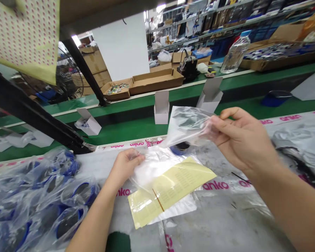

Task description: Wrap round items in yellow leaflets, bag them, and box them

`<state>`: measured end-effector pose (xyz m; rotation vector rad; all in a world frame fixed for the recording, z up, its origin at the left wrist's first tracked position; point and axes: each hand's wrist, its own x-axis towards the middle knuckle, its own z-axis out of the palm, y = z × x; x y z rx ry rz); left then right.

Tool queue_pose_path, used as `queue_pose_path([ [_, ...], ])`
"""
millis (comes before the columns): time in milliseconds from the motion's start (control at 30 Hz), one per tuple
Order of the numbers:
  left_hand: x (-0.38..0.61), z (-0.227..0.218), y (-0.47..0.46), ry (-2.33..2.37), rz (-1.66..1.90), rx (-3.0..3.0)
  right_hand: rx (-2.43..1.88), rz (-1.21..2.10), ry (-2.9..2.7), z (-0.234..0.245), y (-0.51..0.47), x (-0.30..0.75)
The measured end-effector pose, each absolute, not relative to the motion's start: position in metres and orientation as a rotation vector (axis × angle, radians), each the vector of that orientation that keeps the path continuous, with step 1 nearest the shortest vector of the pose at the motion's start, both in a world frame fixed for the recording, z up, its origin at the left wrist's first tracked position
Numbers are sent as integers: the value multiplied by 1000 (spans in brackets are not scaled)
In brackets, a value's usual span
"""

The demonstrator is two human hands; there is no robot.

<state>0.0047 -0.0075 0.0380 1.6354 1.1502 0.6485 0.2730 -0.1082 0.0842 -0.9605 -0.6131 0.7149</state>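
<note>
At my far left a heap of bagged blue items (42,199) lies piled on the work surface (225,217), each in its own clear wrap. Just right of that heap, my left hand (124,166) rests low on the surface, fingers curled together and pinching the near edge of a clear plastic bag (183,127); the grip looks closed on the film, thumb against the fingertips. Below and to the right of that hand lies a yellow printed sheet (170,189), tilted, on top of flat clear bags with pink "anko" lettering. A small dark blue round thing (180,148) sits just behind the sheet, under the lifted bag; I cannot tell what it is. Further right, my right hand (238,140) is raised above the surface, thumb and fingers closed on the bag's other end, holding it up so the film stretches between my two hands. Beyond, small white cartons (161,106) stand on the green belt (126,129). At the far right lies a grey bagged bundle (301,143).
</note>
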Motion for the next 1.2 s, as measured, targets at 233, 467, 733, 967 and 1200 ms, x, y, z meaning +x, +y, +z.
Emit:
queue_pose_path([
  [233,5,37,-4,1211,575,1943,-1126,936,-686,99,-123,293],
  [467,-9,70,-8,1142,324,1678,-1148,1646,-1367,85,-143,237],
  [733,-13,61,-9,1148,208,1822,-1496,61,-2376,25,-141,167],
  [967,-13,56,-9,968,303,1868,-1485,162,-2371,25,-140,172],
  [1200,-11,43,-12,952,370,2051,-1331,772,-2266,53,-151,200],
])
